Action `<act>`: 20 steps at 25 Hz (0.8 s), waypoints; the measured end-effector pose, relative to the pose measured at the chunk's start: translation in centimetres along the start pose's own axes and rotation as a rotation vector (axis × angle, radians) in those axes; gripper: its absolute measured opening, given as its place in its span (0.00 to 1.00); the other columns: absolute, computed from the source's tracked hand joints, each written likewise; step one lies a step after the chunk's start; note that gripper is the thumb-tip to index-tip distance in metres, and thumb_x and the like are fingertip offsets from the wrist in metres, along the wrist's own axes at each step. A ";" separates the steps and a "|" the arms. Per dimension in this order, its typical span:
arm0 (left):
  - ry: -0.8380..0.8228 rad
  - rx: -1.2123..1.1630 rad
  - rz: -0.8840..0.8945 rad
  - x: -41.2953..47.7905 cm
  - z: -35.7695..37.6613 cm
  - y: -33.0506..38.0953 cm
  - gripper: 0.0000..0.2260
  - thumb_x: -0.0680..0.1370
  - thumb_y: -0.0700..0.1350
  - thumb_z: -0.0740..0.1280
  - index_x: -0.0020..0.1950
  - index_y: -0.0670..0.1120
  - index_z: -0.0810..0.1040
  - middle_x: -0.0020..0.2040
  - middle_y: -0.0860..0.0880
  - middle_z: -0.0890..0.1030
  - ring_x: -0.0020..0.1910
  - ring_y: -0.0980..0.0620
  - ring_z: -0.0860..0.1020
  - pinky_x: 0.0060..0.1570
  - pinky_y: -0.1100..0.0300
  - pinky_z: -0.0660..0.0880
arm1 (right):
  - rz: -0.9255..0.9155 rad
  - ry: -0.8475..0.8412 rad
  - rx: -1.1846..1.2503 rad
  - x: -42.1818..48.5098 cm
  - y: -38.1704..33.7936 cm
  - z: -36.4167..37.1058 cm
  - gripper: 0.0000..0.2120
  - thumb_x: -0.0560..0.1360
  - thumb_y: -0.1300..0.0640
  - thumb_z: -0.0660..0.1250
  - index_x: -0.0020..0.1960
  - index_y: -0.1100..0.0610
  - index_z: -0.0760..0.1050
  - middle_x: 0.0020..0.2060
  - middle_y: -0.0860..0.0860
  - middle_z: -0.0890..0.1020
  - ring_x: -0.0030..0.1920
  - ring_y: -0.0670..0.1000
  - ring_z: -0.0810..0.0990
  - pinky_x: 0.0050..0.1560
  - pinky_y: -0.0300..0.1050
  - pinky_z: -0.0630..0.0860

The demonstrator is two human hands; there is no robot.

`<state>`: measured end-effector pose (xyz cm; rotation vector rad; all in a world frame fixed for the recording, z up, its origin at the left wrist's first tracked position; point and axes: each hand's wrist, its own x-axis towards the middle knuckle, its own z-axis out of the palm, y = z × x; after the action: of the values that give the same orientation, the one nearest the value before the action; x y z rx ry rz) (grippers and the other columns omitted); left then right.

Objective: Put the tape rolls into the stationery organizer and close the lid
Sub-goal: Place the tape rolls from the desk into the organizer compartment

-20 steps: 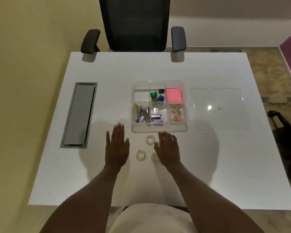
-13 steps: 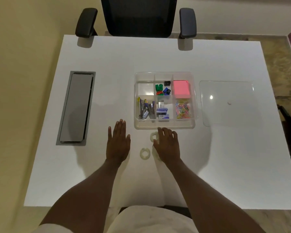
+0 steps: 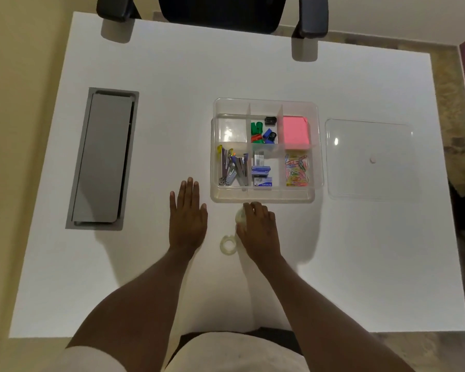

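**Right hand on a tape roll by the open box**

While the left hand point(image 3: 187, 214) lies flat and empty on the white table point(image 3: 172, 76), the right hand point(image 3: 258, 230) curls its fingers around one tape roll point(image 3: 240, 216), just in front of the clear organizer point(image 3: 266, 196). A second tape roll point(image 3: 228, 245) lies between the wrists, beside the right hand. The lid point(image 3: 371, 159) rests on the table, right of the organizer. The far-left compartment looks empty.

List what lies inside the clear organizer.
Inside the organizer: pink notes, paper clips, staple boxes, sharpeners, staplers. One compartment looks empty. Items underneath are hidden.
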<state>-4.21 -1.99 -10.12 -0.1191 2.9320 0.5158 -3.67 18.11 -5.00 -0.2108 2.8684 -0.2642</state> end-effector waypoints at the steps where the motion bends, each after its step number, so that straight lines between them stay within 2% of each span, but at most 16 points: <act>1: 0.010 0.010 0.001 0.0 0.2 -0.1 0.28 0.88 0.50 0.53 0.87 0.43 0.54 0.88 0.44 0.53 0.88 0.44 0.51 0.86 0.39 0.50 | -0.014 0.040 0.051 -0.2 -0.1 0.0 0.24 0.77 0.49 0.69 0.69 0.59 0.72 0.63 0.56 0.78 0.62 0.57 0.78 0.65 0.53 0.75; 5: 0.042 0.013 -0.011 0.0 0.8 -0.3 0.29 0.87 0.53 0.52 0.87 0.46 0.54 0.88 0.46 0.54 0.88 0.46 0.52 0.86 0.42 0.50 | -0.002 0.203 0.289 1.1 -1.0 -1.8 0.26 0.74 0.46 0.73 0.68 0.55 0.71 0.63 0.54 0.78 0.63 0.54 0.76 0.65 0.50 0.75; 8: 0.065 0.017 -0.009 0.0 1.3 -0.6 0.29 0.87 0.52 0.54 0.87 0.46 0.55 0.88 0.46 0.55 0.88 0.48 0.51 0.86 0.43 0.50 | -0.010 0.293 0.383 4.7 -1.6 -4.4 0.25 0.74 0.48 0.73 0.67 0.54 0.70 0.63 0.54 0.77 0.64 0.53 0.75 0.66 0.44 0.71; 10: 0.071 0.010 -0.016 0.1 1.6 -0.8 0.29 0.86 0.53 0.54 0.87 0.46 0.54 0.88 0.47 0.54 0.88 0.49 0.50 0.87 0.43 0.50 | -0.008 0.316 0.431 8.2 -1.9 -6.4 0.24 0.75 0.50 0.73 0.68 0.55 0.70 0.64 0.54 0.76 0.65 0.53 0.74 0.66 0.44 0.72; 15: 0.091 0.008 -0.018 0.3 2.3 -1.2 0.30 0.86 0.55 0.52 0.87 0.48 0.52 0.88 0.49 0.53 0.88 0.50 0.50 0.86 0.43 0.50 | 0.012 0.213 0.443 16.8 -2.9 -9.6 0.23 0.76 0.60 0.71 0.69 0.56 0.72 0.66 0.57 0.72 0.66 0.55 0.72 0.67 0.50 0.75; 20: 0.111 0.005 -0.016 0.3 3.0 -1.5 0.30 0.86 0.55 0.51 0.88 0.49 0.51 0.88 0.49 0.52 0.88 0.50 0.50 0.87 0.45 0.49 | 0.002 0.041 0.290 23.0 -3.3 -9.4 0.20 0.77 0.61 0.70 0.67 0.61 0.72 0.62 0.58 0.74 0.64 0.57 0.73 0.59 0.50 0.75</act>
<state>-3.93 -2.40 -13.42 -0.1755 3.0370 0.5151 -27.76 12.62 -0.84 -0.1487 2.8254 -0.6835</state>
